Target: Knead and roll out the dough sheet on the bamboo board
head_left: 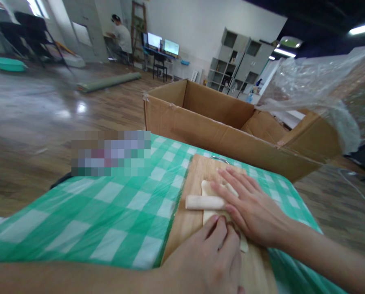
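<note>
A flattened sheet of pale dough (207, 188) lies on a wooden cutting board (190, 228). Across the dough rests a short, light wooden rolling pin (201, 202), its left end showing. My right hand (252, 204) lies over the pin's right part, fingers stretched out towards the far edge of the dough. That hand hides the pin's other end. Nearer to me, my left hand (216, 253) has its fingers curled and bunched on the near part of the dough, just below the pin. Its fingertips appear to pinch the dough, partly hidden by the knuckles.
A green-and-white checked cloth (115, 212) covers the table. Beyond its far edge stands a large open cardboard box (207, 126), with clear plastic wrap (317, 81) at the right. A blurred-out patch covers something at the table's far left. A person (123, 38) sits in the background.
</note>
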Tool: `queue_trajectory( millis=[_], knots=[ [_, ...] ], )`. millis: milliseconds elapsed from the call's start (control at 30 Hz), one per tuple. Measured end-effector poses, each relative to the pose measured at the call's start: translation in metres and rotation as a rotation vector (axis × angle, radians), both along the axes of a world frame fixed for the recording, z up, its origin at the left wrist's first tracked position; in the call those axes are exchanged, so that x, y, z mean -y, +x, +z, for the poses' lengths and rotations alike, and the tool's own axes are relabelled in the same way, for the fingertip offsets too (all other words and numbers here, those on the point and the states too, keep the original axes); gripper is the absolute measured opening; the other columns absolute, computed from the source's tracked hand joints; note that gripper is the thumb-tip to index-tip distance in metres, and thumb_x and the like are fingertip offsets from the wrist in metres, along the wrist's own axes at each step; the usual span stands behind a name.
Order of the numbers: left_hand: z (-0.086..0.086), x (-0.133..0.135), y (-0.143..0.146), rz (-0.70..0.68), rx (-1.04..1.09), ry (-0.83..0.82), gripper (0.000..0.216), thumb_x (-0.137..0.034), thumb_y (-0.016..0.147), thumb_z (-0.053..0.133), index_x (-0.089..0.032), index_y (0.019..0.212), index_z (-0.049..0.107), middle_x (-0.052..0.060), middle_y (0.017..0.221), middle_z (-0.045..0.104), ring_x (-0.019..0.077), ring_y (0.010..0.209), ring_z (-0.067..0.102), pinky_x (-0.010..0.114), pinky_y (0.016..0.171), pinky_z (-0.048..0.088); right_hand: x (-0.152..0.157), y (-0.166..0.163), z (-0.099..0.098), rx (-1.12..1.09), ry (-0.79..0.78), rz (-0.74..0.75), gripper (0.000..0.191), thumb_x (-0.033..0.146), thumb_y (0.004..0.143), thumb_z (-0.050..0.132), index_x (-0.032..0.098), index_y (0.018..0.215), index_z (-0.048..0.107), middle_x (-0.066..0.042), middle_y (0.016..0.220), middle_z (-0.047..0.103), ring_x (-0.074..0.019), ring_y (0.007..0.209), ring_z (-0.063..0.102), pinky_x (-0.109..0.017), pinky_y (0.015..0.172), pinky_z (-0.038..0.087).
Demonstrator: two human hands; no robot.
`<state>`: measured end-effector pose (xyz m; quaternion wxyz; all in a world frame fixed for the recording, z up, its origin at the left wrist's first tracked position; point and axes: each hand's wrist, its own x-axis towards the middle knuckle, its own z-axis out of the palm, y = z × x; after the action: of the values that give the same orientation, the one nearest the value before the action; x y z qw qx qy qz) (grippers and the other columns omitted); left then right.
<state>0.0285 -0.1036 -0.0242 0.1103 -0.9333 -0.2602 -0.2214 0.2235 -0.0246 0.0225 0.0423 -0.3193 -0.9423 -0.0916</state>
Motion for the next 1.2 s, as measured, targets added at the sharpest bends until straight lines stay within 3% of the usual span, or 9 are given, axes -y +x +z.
queue_trajectory(
  millis=[133,300,433,667,800,1067,1200],
  knots=[
    [-0.001,0.000,0.001,0.019,0.010,0.027,0.050,-0.048,0.102,0.051,-0.006,0.117,0.073,0.018,0.111,0.074,0.0319,0.107,0.067,0.045,0.101,0.049,0.001,-0.017,0.003,0.038,-0.128,0.087,0.056,0.028,0.108,0.040,0.027,0.163,0.032,-0.012,0.168,0.036,-0.0309,0.155,0.031,-0.056,0.121,0.033],
    [-0.001,0.000,0.001,0.030,0.021,0.035,0.052,-0.048,0.103,0.048,-0.005,0.123,0.071,0.017,0.121,0.072,0.0320,0.111,0.066,0.043,0.100,0.050,-0.033,-0.038,0.003,0.021,-0.080,-0.062,0.051,0.045,0.111,0.032,0.033,0.160,0.042,-0.010,0.170,0.032,-0.0356,0.157,0.025,-0.061,0.122,0.029],
    [0.000,0.000,0.001,0.010,-0.021,-0.017,0.051,-0.047,0.103,0.049,-0.006,0.122,0.071,0.019,0.124,0.070,0.0329,0.114,0.065,0.045,0.101,0.049,-0.055,-0.046,0.003,0.011,-0.060,-0.142,0.050,0.044,0.112,0.027,0.033,0.154,0.051,-0.008,0.173,0.024,-0.0388,0.158,0.018,-0.061,0.122,0.029],
    [-0.002,0.002,0.001,-0.007,0.025,0.006,0.049,-0.046,0.104,0.048,-0.007,0.121,0.072,0.015,0.117,0.072,0.0302,0.105,0.066,0.045,0.101,0.049,-0.027,-0.042,0.005,0.029,-0.116,0.096,0.054,0.038,0.110,0.036,0.029,0.163,0.035,-0.008,0.173,0.023,-0.0313,0.158,0.022,-0.056,0.126,0.025],
    [-0.004,0.001,0.001,0.002,0.032,-0.010,0.046,-0.045,0.104,0.050,-0.009,0.119,0.073,0.013,0.114,0.073,0.0287,0.103,0.066,0.044,0.101,0.050,-0.019,-0.042,0.006,0.055,-0.125,0.139,0.055,0.036,0.110,0.036,0.027,0.164,0.032,-0.009,0.172,0.025,-0.0302,0.159,0.021,-0.056,0.127,0.022],
    [-0.002,0.002,0.000,0.008,0.021,-0.015,0.051,-0.046,0.104,0.046,-0.005,0.123,0.070,0.020,0.121,0.070,0.0332,0.113,0.064,0.046,0.101,0.048,-0.040,-0.054,0.007,0.051,-0.070,-0.032,0.053,0.045,0.112,0.028,0.029,0.160,0.041,-0.008,0.173,0.023,-0.0377,0.159,0.012,-0.060,0.125,0.024],
    [-0.001,0.003,0.000,0.003,0.008,-0.021,0.051,-0.046,0.103,0.047,-0.004,0.122,0.070,0.019,0.123,0.069,0.0341,0.115,0.063,0.046,0.102,0.048,-0.060,-0.052,0.000,0.018,-0.133,-0.082,0.055,0.049,0.112,0.024,0.029,0.160,0.043,-0.010,0.173,0.024,-0.0380,0.159,0.010,-0.062,0.125,0.023]
  ],
)
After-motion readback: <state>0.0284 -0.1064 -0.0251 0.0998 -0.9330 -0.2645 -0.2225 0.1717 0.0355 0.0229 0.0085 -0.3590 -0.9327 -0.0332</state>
